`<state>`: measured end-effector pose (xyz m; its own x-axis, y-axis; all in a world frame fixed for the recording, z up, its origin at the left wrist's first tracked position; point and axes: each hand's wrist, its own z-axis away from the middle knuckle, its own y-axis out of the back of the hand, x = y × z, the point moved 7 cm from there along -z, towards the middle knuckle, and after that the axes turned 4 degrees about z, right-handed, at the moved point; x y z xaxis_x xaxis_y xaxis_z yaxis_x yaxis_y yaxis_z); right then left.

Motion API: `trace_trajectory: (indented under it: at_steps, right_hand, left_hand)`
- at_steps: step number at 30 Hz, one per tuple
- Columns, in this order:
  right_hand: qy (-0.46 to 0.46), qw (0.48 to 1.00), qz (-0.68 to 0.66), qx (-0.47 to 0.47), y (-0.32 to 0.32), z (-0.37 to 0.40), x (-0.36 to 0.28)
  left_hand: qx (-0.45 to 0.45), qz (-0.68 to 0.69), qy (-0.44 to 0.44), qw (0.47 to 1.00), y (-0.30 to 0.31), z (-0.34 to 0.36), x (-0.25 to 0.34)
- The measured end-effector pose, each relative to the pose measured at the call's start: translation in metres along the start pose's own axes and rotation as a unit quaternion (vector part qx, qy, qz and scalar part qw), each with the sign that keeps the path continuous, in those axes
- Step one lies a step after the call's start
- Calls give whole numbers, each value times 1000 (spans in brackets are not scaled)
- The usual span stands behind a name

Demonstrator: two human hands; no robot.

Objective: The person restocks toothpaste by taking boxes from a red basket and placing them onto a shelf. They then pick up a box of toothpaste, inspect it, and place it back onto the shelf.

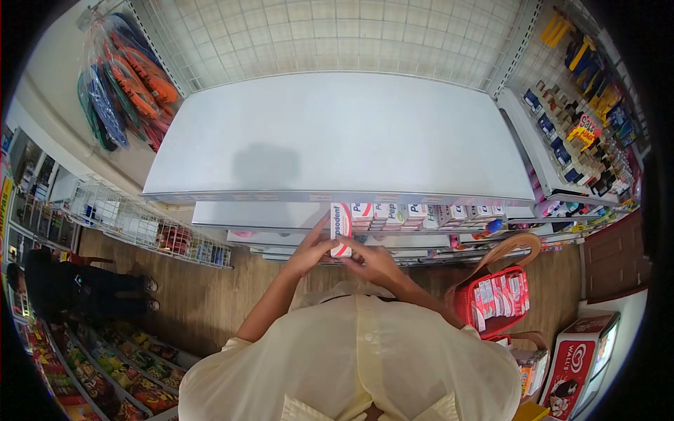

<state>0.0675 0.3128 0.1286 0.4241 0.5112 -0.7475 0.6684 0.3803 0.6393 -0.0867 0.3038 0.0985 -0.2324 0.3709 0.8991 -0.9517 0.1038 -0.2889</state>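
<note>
A white and red Pepsodent toothpaste box (341,223) stands on end between my two hands, in front of the shelves. My left hand (307,254) grips it from the left, its fingers closed against the lower part. From the right, my right hand (377,264) pinches the lower end, with some of its fingers hidden. Just beyond the box, more toothpaste boxes (394,216) are lined up in stacks on the second shelf (263,212).
Above that row lies a wide white top shelf (337,133) with a wire grid behind it. A red basket (525,286) of boxes sits at right, beside a wooden chair (516,247). Wire baskets (112,210) stand at left. A person (77,288) is in the left aisle.
</note>
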Motion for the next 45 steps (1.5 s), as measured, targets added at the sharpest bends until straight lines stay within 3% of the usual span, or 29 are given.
trace_trajectory:
  at_steps: [9, 18, 29, 45]
  right_hand:
    - [23, 999, 38, 22, -1, -8, 4]
    - [-10, 998, 59, 26, 1, -18, 8]
    - [48, 986, 85, 133, 4, -27, 10]
    - [42, 978, 126, 163, -1, -32, 13]
  left_hand:
    - [16, 47, 24, 998, 10, -13, -14]
    - [6, 62, 37, 997, 6, -11, -16]
    - [28, 58, 43, 997, 0, -5, -10]
    - [3, 60, 40, 997, 0, -8, -15]
